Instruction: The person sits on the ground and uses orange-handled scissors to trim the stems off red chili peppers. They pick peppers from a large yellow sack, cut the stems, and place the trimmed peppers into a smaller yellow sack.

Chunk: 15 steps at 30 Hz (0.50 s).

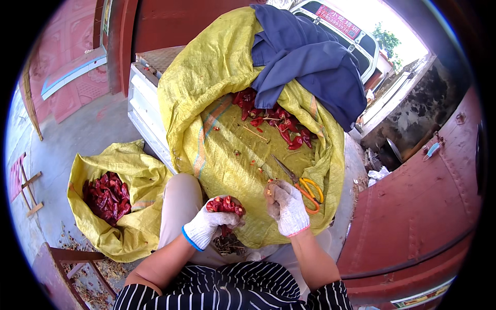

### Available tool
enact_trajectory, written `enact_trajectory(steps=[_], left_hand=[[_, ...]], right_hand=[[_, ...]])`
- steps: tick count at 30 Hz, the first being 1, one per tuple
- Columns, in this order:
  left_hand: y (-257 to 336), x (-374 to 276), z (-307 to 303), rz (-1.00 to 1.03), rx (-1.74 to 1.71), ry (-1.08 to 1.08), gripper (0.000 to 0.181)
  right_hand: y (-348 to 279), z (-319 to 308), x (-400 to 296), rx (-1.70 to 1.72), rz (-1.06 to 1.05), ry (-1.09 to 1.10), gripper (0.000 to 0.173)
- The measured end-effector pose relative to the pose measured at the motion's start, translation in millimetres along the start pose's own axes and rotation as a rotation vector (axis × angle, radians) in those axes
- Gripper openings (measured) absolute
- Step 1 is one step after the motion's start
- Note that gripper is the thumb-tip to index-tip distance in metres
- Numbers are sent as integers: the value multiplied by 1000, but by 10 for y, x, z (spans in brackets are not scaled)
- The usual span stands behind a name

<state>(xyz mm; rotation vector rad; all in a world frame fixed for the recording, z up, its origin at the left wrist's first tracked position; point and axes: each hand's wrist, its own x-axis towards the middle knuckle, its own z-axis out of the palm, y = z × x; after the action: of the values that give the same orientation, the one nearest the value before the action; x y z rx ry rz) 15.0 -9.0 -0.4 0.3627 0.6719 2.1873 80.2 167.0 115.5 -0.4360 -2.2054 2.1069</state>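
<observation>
My left hand [217, 217], in a white knit glove with a blue cuff, grips a bunch of dried red chili peppers [226, 205] with their pale stem ends facing up. To its right, my right hand [286, 205] wears a soiled white glove with a pink cuff. Its fingers are curled, and small red and pale bits show at the fingertips; whether it holds them is unclear. Scissors [300, 182] with orange and yellow handles lie just beyond it on a yellow woven sack [232, 155]. More red chilies [286, 124] are heaped at the sack's far mouth.
A second yellow sack [143, 174], holding red chilies [108, 197], stands on the floor at left. Dark blue cloth [302, 50] drapes over the big sack, which rests on a white vehicle bed [149, 112]. A wooden chair [73, 255] is lower left; a red metal door [410, 201] stands right.
</observation>
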Motion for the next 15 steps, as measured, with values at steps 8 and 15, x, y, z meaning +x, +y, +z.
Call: enact_trajectory(steps=[8, 15], left_hand=[[44, 19, -56, 20, -87, -113, 26], [-3, 44, -162, -1, -137, -113, 25]], right_hand=[[-696, -315, 407, -845, -23, 63, 27], [-346, -1558, 1218, -1833, -177, 307, 30]])
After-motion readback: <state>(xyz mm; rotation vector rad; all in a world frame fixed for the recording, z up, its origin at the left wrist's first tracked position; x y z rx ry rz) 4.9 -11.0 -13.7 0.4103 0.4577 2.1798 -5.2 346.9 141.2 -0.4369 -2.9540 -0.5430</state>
